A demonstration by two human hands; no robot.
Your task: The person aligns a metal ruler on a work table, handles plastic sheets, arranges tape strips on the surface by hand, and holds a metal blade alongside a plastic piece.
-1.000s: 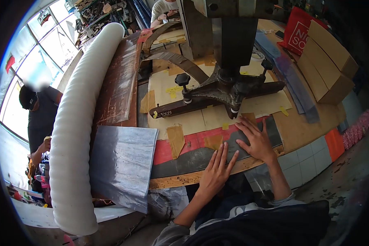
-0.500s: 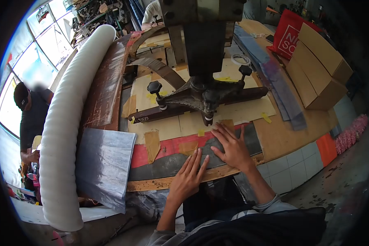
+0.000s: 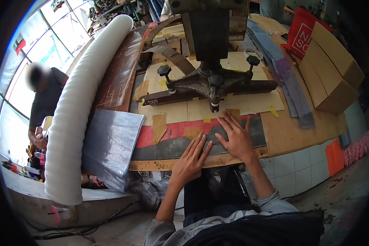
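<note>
My left hand lies flat at the front edge of the work table, fingers stretched out over the dark grey strip. Further right, my right hand rests with fingers spread, its tips beside a piece of brown tape. Neither hand holds anything. Just beyond my fingertips stands a dark metal press head with two black knobs and a long bar across pale board. A red strip runs along the board's near side, with brown tape patches on it.
A long white foam roll lies along the left, near folded translucent plastic sheets. At right are a cardboard box, a red bag and bluish sheets. Another person stands beyond the roll.
The camera view has shifted, so the table and press appear slightly higher and further right. My hands stay flat in nearly the same places on the table.
</note>
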